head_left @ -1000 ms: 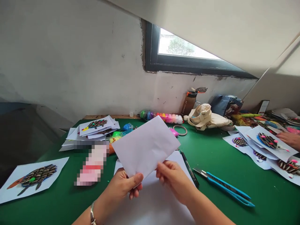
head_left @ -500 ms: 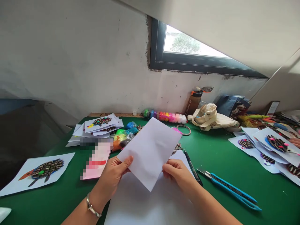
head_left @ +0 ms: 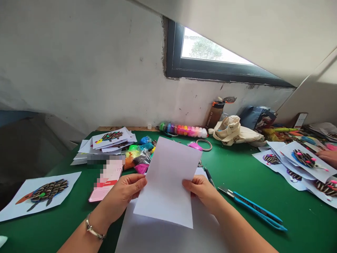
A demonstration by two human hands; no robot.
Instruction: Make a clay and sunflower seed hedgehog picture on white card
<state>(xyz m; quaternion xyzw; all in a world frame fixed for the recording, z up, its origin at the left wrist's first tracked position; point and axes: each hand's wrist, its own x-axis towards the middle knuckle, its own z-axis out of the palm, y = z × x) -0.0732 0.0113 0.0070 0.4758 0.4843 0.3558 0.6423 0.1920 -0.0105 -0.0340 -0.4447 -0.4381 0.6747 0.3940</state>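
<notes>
A blank white sheet of paper [head_left: 170, 182] is held up between my two hands, tilted toward me. My left hand [head_left: 131, 188] pinches its left edge, thumb on the front face. On the opposite edge my right hand [head_left: 198, 188] grips it the same way, its fingers hidden behind the paper. Beneath lies a larger white sheet [head_left: 168, 239] on the green table. A black pen [head_left: 209, 176] rests just beyond my right hand, and a blue utility knife [head_left: 258, 209] lies to its right. A bracelet circles my left wrist.
Seed-covered animal pictures lie at left [head_left: 47, 193], in a back-left stack [head_left: 112, 138] and in a right-hand pile [head_left: 302, 161], where another person's hand [head_left: 328, 156] reaches in. A pink-screened phone [head_left: 107, 182], bags of coloured clay [head_left: 142, 156], a bottle [head_left: 216, 114] and a cloth bag [head_left: 234, 131] stand around.
The held sheet has turned to stand more upright, its lower edge now nearly level. My right hand's thumb has come onto its front face. The view has shifted slightly.
</notes>
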